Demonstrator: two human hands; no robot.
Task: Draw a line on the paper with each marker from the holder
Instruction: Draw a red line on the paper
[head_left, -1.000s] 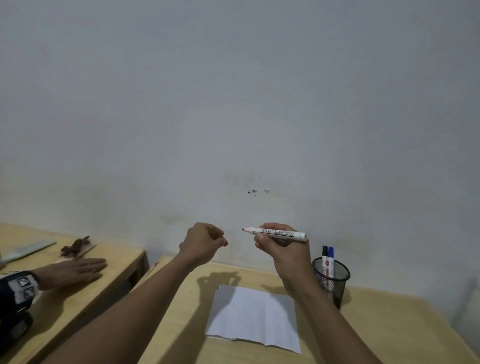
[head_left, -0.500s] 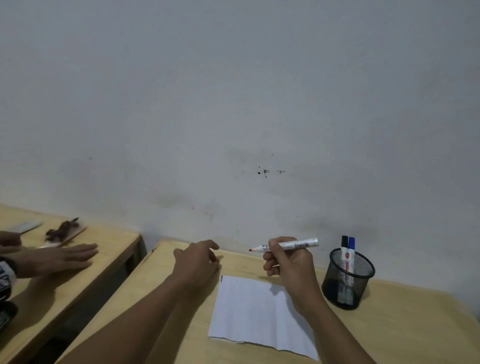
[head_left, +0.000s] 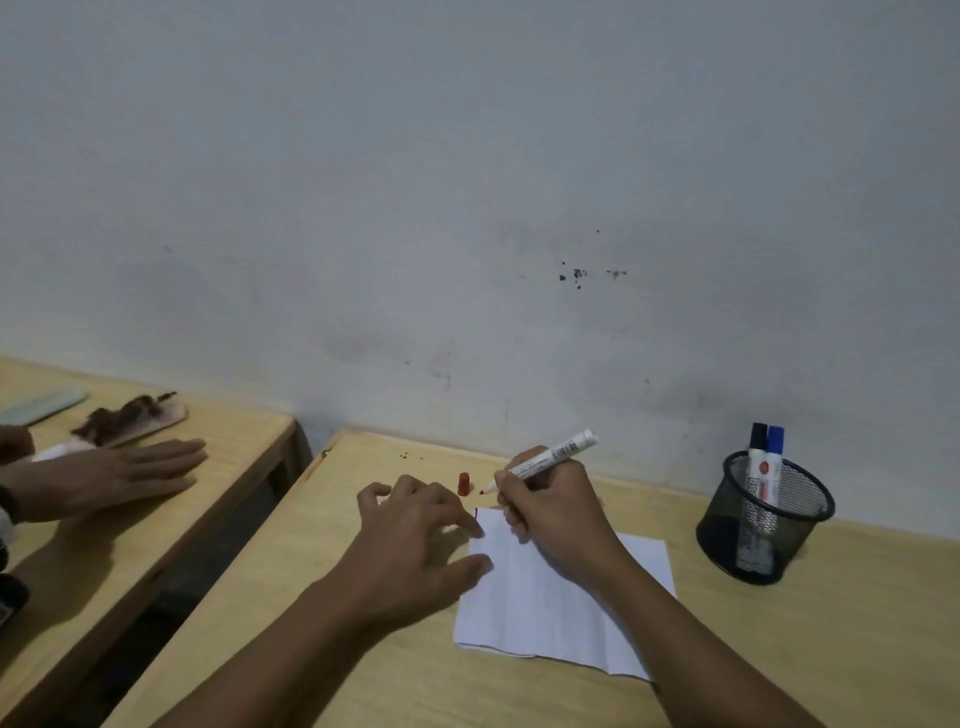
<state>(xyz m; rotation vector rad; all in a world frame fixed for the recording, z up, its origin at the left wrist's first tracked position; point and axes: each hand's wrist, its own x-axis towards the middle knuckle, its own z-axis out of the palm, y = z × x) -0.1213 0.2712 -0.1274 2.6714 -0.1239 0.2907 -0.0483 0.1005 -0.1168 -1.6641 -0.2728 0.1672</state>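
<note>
the desk (head_left: 779, 649) was pale matt wood, the sheet of paper (head_left: 545, 613) smooth white with fold creases, the holder (head_left: 763, 525) black wire mesh, the uncapped marker (head_left: 550, 458) glossy white plastic, the wall (head_left: 467, 182) matt, scuffed plaster.

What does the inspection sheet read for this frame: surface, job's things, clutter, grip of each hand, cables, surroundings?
Surface: light wooden desk against the wall; small dark specks near its far edge.
Job's things: white paper lying flat; uncapped red marker, tip just beyond the paper's far left corner; red cap standing on the desk; black mesh holder with a black-capped and a blue-capped marker upright.
Clutter: nothing seen on this desk.
Grip: right hand shut on the red marker; left hand open, fingertips on the paper's left edge.
Cables: nothing seen.
Surroundings: stained white wall; second desk at left with another person's hand resting flat.
</note>
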